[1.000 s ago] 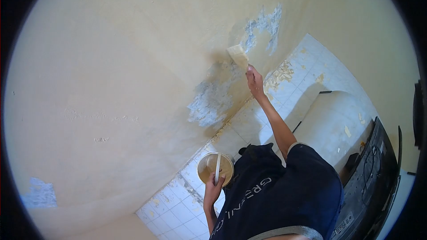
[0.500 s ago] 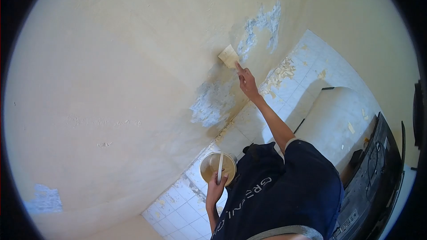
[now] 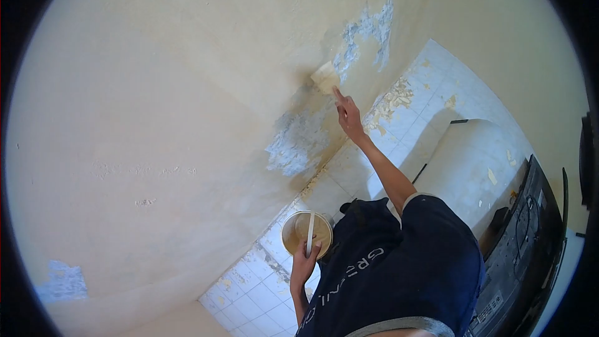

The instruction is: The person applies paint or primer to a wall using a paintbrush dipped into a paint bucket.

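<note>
Wall point(image 3: 168, 93): beige, fills left and top of frame. Tiled floor point(image 3: 259, 293): diagonal band, lower middle to upper right. Dark panel with cable point(image 3: 515, 253): lower right, beside pale rounded object point(image 3: 471, 153) lying on the floor.

Bare wall patches, whitish and rough: middle patch point(image 3: 296, 143) near frame center, upper patch point(image 3: 382, 24) top right of center, corner patch point(image 3: 64, 281) lower left. Paint flakes point(image 3: 394, 101) on floor along wall base, right of center.

Bucket point(image 3: 292, 232): lower center, beige-brown paste inside. Left grip point(image 3: 304, 264) closed at its near rim, thumb on a pale strip point(image 3: 311, 228) lying across the mouth.

Broad scraper point(image 3: 325, 77): upper center, blade on the wall between middle and upper patches. Right grip point(image 3: 348, 112) on its near end, finger extended toward the blade.
</note>
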Tool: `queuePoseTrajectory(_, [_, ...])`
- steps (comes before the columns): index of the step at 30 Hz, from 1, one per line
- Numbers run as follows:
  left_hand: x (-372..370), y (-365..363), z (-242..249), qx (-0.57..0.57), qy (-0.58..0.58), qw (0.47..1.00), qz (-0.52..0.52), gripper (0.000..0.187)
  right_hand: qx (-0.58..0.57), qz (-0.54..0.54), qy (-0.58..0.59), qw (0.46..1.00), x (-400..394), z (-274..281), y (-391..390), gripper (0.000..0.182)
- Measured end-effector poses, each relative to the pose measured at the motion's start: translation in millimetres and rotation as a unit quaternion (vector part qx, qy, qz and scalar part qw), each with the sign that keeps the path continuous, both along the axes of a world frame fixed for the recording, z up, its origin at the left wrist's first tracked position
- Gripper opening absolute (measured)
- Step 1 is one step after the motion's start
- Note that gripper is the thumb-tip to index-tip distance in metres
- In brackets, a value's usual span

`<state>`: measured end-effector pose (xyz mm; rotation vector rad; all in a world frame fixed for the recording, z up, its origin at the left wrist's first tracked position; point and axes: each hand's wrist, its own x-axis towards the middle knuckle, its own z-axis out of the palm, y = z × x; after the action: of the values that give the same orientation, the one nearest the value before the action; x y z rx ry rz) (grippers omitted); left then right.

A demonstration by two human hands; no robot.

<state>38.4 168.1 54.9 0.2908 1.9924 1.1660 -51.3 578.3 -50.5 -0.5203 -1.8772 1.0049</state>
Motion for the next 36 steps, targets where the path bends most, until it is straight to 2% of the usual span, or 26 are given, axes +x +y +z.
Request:
queuePoseTrajectory(3, [2,1,5,-0.019,-0.007,1.000,-0.009,0.044,0.005,-0.009,0.028,1.000,-10,40,4,0.064])
queuePoseTrajectory(5, [1,4,9,-0.045,-0.002,0.999,-0.024,0.044,0.019,-0.007,0.053,0.998,-19,46,12,0.064])
queuePoseTrajectory(8, [-1,2,10,-0.030,0.005,0.999,-0.034,0.045,0.014,0.019,0.045,0.999,-25,25,11,0.065])
queuePoseTrajectory(10, [-2,-1,9,-0.041,0.029,0.998,-0.048,0.045,0.056,0.021,0.045,0.997,-13,-11,3,0.065])
queuePoseTrajectory(12, [1,-8,0,-0.028,0.021,0.999,-0.026,0.044,0.049,0.018,0.017,0.999,10,-28,-12,0.064])
queuePoseTrajectory(14, [5,-11,-6,-0.017,0.012,1.000,-0.007,0.043,0.040,0.012,-0.013,0.999,15,-24,-16,0.063])
queuePoseTrajectory(16, [13,-11,-6,0.040,0.014,0.999,0.034,0.041,0.032,-0.010,0.012,0.999,16,-1,-21,0.060])
queuePoseTrajectory(17, [15,-11,-5,0.039,0.011,0.999,0.036,0.041,0.031,-0.008,0.009,0.999,11,14,-22,0.060])
queuePoseTrajectory(19, [14,-7,6,-0.006,-0.019,0.999,0.025,0.041,0.048,0.003,0.082,0.995,-10,53,-16,0.057])
queuePoseTrajectory(22, [11,-6,3,0.000,-0.013,1.000,0.014,0.042,0.075,0.049,0.090,0.992,-32,87,-11,0.059])
queuePoseTrajectory(25, [8,-3,6,-0.033,0.047,0.998,-0.020,0.043,0.078,0.068,0.053,0.993,-39,60,-20,0.063])
queuePoseTrajectory(29, [12,-2,4,-0.019,0.041,0.999,-0.012,0.044,0.051,0.076,-0.026,0.995,-7,-13,-38,0.067])
queuePoseTrajectory(31, [15,-4,-5,0.003,0.027,1.000,0.007,0.045,-0.032,0.130,-0.103,0.986,26,-31,-49,0.065])
queuePoseTrajectory(32, [16,-3,-9,0.020,0.023,0.999,0.013,0.045,-0.033,0.120,-0.110,0.986,35,-37,-52,0.065])
queuePoseTrajectory(34, [16,4,-5,0.025,-0.001,1.000,0.006,0.045,0.061,0.003,0.006,0.998,35,-31,-55,0.058])
queuePoseTrajectory(35, [16,6,-3,0.024,-0.019,0.999,0.010,0.045,0.064,-0.005,0.000,0.998,36,-23,-51,0.058])
queuePoseTrajectory(36, [13,7,-4,0.011,-0.023,1.000,-0.007,0.046,-0.049,0.026,0.003,0.998,37,3,-49,0.054])
